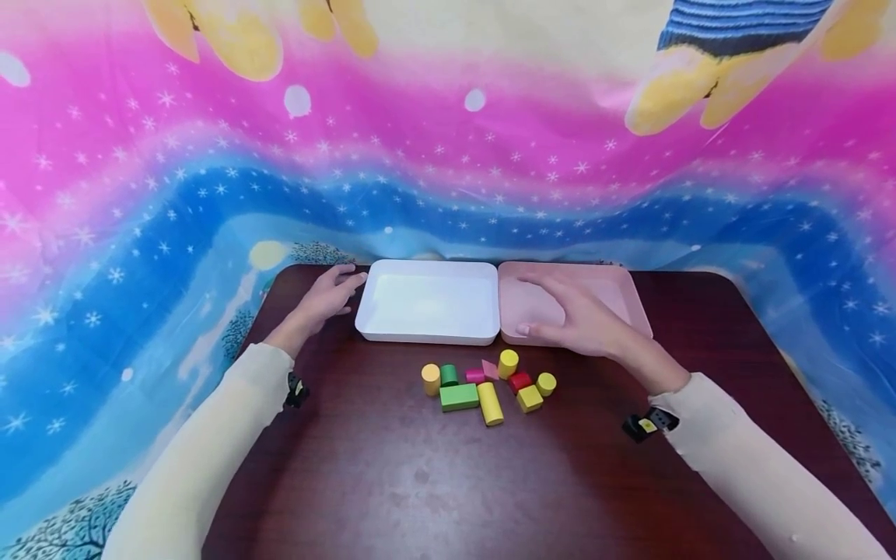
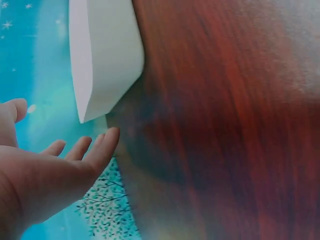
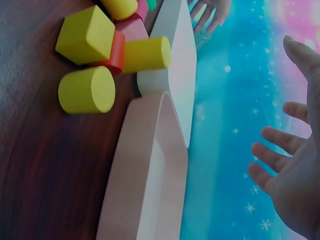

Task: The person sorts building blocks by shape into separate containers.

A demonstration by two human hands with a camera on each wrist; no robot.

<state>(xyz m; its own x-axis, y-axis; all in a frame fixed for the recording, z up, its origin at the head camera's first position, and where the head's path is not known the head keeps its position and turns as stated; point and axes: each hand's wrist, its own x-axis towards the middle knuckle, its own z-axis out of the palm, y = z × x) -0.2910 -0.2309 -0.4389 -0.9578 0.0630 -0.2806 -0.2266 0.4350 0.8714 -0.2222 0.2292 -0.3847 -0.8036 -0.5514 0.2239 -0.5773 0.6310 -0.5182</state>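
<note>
My left fingers (image 2: 102, 150) are loose and hold nothing, spread just beside the left end of the white tray (image 1: 434, 303); in the left wrist view a small gap shows between them and its corner. My left hand (image 1: 325, 297) reaches forward, its forearm slanting up from the lower left. My right hand (image 1: 577, 315) is also released, thumb and right fingers (image 3: 270, 157) apart, poised over the pink tray (image 1: 619, 288) with that forearm angled in from the lower right. The two trays lie end to end across the far part of the surface (image 1: 420, 482), long axes running left to right. Nearer me sits a cluster of blocks — a green block (image 1: 458, 397) lies lengthwise left to right, while a yellow cylinder (image 1: 490, 404) on its side points roughly towards me.
</note>
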